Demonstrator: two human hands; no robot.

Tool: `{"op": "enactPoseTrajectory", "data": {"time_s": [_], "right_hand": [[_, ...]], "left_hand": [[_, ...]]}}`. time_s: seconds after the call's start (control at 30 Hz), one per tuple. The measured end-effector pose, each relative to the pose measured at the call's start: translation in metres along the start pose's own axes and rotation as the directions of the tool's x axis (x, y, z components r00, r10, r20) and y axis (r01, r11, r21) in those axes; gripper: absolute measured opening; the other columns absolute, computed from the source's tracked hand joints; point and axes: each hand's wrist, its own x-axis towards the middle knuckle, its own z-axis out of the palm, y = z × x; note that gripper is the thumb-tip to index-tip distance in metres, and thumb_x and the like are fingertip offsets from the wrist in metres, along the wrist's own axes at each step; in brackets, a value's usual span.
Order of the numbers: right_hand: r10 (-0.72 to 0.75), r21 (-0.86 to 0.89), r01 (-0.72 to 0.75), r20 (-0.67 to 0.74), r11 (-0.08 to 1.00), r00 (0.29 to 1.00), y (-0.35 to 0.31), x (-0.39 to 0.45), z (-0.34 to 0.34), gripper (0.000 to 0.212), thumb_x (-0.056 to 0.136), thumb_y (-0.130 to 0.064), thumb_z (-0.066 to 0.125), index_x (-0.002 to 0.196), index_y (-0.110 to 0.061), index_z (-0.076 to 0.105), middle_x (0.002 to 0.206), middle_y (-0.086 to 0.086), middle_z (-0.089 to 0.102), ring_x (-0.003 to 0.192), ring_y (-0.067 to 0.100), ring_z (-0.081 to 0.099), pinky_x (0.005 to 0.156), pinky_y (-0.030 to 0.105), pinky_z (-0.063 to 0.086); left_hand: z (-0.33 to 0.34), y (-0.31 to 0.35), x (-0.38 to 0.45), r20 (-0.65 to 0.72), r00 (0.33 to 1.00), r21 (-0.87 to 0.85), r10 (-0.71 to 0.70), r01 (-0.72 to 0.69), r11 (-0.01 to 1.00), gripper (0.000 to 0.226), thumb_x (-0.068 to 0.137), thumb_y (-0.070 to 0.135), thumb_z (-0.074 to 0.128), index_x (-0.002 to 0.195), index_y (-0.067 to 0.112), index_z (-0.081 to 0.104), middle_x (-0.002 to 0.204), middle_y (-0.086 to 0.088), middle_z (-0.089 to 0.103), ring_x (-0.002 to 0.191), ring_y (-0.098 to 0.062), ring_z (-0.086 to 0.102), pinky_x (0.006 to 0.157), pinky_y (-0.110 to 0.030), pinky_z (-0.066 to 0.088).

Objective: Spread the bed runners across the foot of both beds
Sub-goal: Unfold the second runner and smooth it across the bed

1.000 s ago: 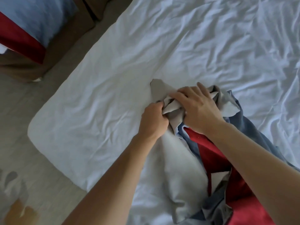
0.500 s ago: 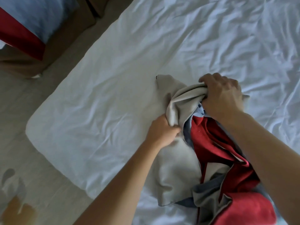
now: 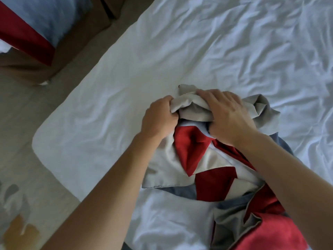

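Observation:
A crumpled bed runner (image 3: 207,159), red, blue-grey and pale grey, lies bunched on the white sheet of the near bed (image 3: 126,87), close to its foot corner. My left hand (image 3: 158,118) grips a pale grey fold at the bunch's top left. My right hand (image 3: 227,114) clutches the grey fabric beside it, fingers curled over the fold. Both hands sit close together. At the top left, a second bed (image 3: 46,20) carries a red and blue runner (image 3: 27,37) laid over its end.
A strip of beige floor (image 3: 23,123) runs between the two beds. The second bed's brown base (image 3: 32,71) stands at the upper left. Pale and orange marks (image 3: 16,222) show on the floor at the lower left. Wrinkled sheet stretches to the right.
My right hand has come back left toward my left hand, bunching the grey fold. My left hand moved up to grip the fold's top. More red fabric now shows below the hands.

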Motion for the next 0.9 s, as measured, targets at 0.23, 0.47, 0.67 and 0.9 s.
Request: {"op": "enactPoseTrajectory", "data": {"time_s": [0.23, 0.47, 0.67, 0.9], "right_hand": [[0.189, -0.028, -0.19, -0.036, 0.981, 0.981, 0.009, 0.018, 0.003, 0.028, 0.08, -0.026, 0.074, 0.102, -0.013, 0.063, 0.085, 0.008, 0.063, 0.077, 0.035, 0.06, 0.08, 0.046, 0.044], [0.219, -0.132, -0.21, 0.051, 0.969, 0.974, 0.006, 0.021, 0.004, 0.016, 0.077, -0.011, 0.066, 0.089, -0.011, 0.056, 0.076, 0.004, 0.055, 0.072, 0.034, 0.055, 0.08, 0.042, 0.04], [0.247, -0.101, -0.242, 0.04, 0.965, 0.968, 0.002, 0.028, 0.007, 0.021, 0.075, -0.009, 0.065, 0.094, -0.01, 0.057, 0.081, 0.008, 0.059, 0.072, 0.034, 0.054, 0.079, 0.042, 0.038], [0.267, -0.121, -0.26, 0.041, 0.958, 0.963, 0.001, 0.035, 0.01, 0.014, 0.078, -0.008, 0.063, 0.09, -0.01, 0.056, 0.078, 0.008, 0.059, 0.067, 0.031, 0.049, 0.081, 0.043, 0.04]], "left_hand": [[0.016, -0.025, -0.031, 0.135, 0.959, -0.153, -0.25, 0.27, 0.951, 0.032, 0.068, 0.048, 0.066, 0.091, 0.031, 0.054, 0.082, 0.011, 0.064, 0.077, -0.017, 0.062, 0.065, -0.032, 0.049], [-0.029, -0.044, -0.004, -0.217, 0.966, 0.066, -0.139, 0.157, 0.985, 0.019, 0.085, 0.027, 0.063, 0.103, 0.022, 0.065, 0.103, -0.008, 0.072, 0.099, -0.037, 0.065, 0.079, -0.04, 0.052], [-0.055, -0.046, 0.011, -0.093, 0.995, 0.278, -0.035, 0.06, 0.959, 0.041, 0.077, 0.041, 0.069, 0.11, 0.019, 0.057, 0.101, -0.002, 0.067, 0.095, -0.03, 0.064, 0.09, -0.044, 0.047], [-0.058, -0.081, 0.0, -0.146, 0.986, 0.359, -0.086, 0.133, 0.924, 0.014, 0.085, 0.021, 0.06, 0.098, 0.02, 0.058, 0.088, -0.003, 0.068, 0.074, -0.031, 0.056, 0.076, -0.033, 0.035]]}}
